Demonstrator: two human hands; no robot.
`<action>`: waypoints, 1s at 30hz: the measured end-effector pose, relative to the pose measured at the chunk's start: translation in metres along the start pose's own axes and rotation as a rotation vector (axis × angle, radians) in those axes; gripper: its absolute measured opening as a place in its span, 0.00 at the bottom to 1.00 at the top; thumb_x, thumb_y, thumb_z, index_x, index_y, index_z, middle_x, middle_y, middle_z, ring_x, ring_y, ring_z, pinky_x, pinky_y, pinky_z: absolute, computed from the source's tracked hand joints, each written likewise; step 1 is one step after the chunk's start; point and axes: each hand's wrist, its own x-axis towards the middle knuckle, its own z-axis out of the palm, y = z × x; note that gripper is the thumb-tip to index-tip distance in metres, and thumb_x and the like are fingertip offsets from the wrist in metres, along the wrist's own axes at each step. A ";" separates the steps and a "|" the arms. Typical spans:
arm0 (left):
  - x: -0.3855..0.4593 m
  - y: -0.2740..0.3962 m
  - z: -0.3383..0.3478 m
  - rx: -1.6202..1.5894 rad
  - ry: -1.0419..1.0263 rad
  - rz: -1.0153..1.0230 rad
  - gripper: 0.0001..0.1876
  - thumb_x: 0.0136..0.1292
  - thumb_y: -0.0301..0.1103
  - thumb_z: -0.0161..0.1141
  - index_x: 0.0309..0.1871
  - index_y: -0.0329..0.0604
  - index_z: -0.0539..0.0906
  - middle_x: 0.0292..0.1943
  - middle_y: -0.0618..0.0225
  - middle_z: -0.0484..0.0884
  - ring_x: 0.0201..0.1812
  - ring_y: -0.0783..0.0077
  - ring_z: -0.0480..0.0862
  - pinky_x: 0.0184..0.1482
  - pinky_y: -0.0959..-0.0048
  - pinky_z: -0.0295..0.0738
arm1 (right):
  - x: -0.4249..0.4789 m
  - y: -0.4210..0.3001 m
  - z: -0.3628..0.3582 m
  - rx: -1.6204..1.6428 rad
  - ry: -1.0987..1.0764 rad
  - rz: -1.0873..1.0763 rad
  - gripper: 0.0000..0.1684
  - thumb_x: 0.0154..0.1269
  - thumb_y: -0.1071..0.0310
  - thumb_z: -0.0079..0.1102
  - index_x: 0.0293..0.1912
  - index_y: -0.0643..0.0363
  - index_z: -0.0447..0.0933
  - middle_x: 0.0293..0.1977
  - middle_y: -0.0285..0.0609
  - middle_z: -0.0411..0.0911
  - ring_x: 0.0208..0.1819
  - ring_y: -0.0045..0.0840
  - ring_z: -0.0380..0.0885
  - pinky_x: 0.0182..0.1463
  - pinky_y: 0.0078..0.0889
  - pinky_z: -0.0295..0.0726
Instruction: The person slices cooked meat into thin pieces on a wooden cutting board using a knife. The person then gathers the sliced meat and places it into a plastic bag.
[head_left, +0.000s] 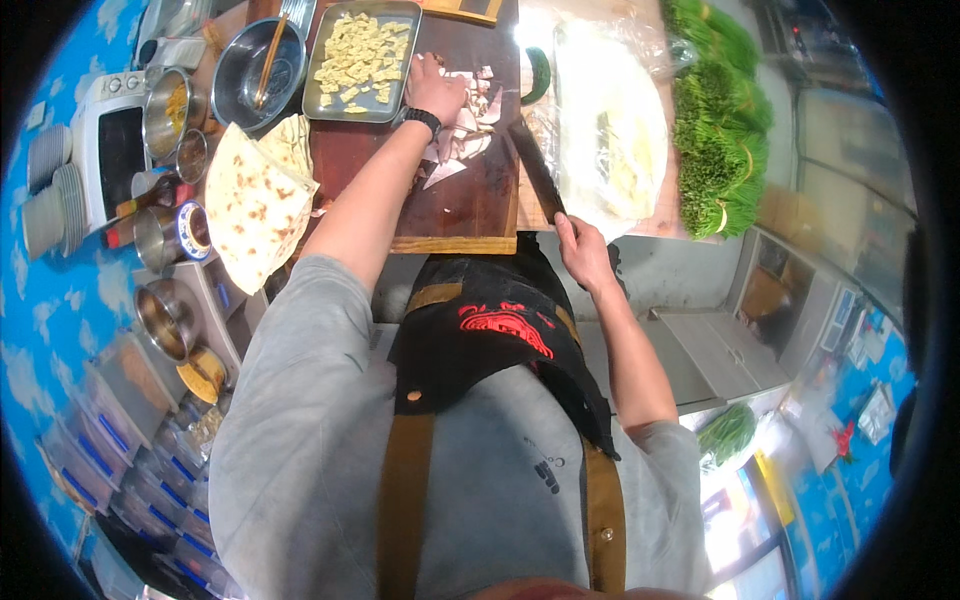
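Note:
My left hand (435, 88) lies palm down on the dark red wooden board (352, 176), fingers at the edge of a pile of cut pinkish pieces (469, 131), which look like sliced meat. What lies beneath the palm is hidden. A metal tray (409, 52) with chopped pale yellow pieces (360, 56) stands just left of this hand. My right hand (581, 251) grips the handle of a dark-bladed knife (538, 165); its blade points away from me, beside the board's right edge. A cucumber piece (537, 75) lies beyond the knife tip.
Folded flatbread (259, 199) overlaps the board's left edge. Behind it are a steel bowl (247, 82) with chopsticks (271, 60) and several smaller bowls. To the right lie a plastic-covered pale mass (615, 127) and bundled green vegetables (720, 127). A microwave (112, 150) stands far left.

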 end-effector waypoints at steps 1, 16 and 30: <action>0.006 0.000 0.003 0.027 0.003 -0.029 0.45 0.70 0.53 0.58 0.83 0.35 0.58 0.84 0.37 0.51 0.83 0.39 0.54 0.83 0.52 0.51 | 0.011 -0.005 -0.002 0.014 0.015 0.006 0.30 0.82 0.48 0.54 0.48 0.70 0.84 0.39 0.71 0.83 0.46 0.63 0.83 0.51 0.51 0.81; -0.003 -0.040 -0.012 -0.256 -0.078 0.199 0.24 0.77 0.42 0.56 0.69 0.39 0.79 0.65 0.47 0.81 0.71 0.47 0.75 0.75 0.56 0.66 | 0.085 -0.061 0.047 -0.012 0.254 -0.465 0.22 0.77 0.54 0.64 0.53 0.66 0.84 0.31 0.65 0.83 0.37 0.58 0.86 0.41 0.50 0.83; -0.072 -0.051 -0.088 -0.186 -0.005 0.371 0.30 0.73 0.37 0.62 0.77 0.47 0.73 0.76 0.48 0.73 0.78 0.50 0.71 0.77 0.61 0.68 | 0.090 -0.076 0.002 -0.170 0.138 -0.335 0.25 0.75 0.50 0.65 0.52 0.66 0.85 0.30 0.60 0.84 0.34 0.53 0.85 0.40 0.47 0.82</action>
